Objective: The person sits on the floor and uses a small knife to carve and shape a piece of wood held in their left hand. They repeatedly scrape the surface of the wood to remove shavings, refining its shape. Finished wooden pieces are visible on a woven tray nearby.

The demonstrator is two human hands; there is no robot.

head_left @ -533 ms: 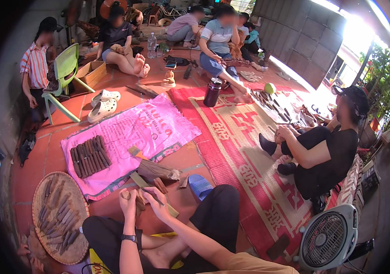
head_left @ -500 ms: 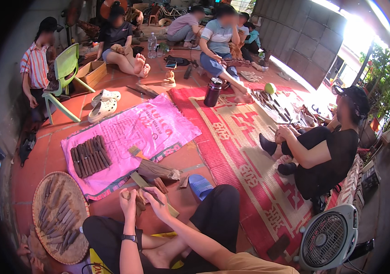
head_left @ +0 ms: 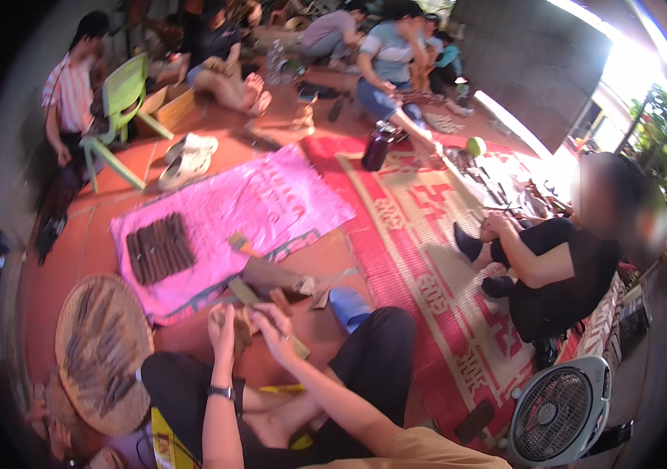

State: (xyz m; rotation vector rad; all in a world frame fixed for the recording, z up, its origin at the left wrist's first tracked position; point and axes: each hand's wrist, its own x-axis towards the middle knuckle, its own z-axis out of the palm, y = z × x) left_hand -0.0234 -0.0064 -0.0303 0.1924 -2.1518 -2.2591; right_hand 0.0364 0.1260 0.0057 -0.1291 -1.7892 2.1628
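Both of my hands are close together above my crossed legs. My left hand [head_left: 222, 332] is closed around a small brown wooden piece [head_left: 243, 327], whose shape is mostly hidden. My right hand [head_left: 275, 332] grips a thin dark carving tool [head_left: 258, 311] like a pen, its tip close to the wooden piece. Just beyond lie a dark wood block [head_left: 271, 277], a flat greenish strip [head_left: 241, 291] and a small reddish-brown block [head_left: 280, 300]. A brush [head_left: 244, 244] lies at the near edge of a pink sack [head_left: 228, 195], which bears a row of dark-handled tools [head_left: 160, 248].
A woven tray [head_left: 67, 359] of tools stands at my left. Right of my hands are a blue slipper [head_left: 348, 306], a red patterned mat [head_left: 396, 258] with a seated person [head_left: 564, 266], and a fan [head_left: 560, 410]. A green chair [head_left: 124, 94] and several people are farther off.
The view has shifted and blurred slightly, so the scene sits a little differently. My hands keep the same grips, close together. The person on the right has their head turned differently.
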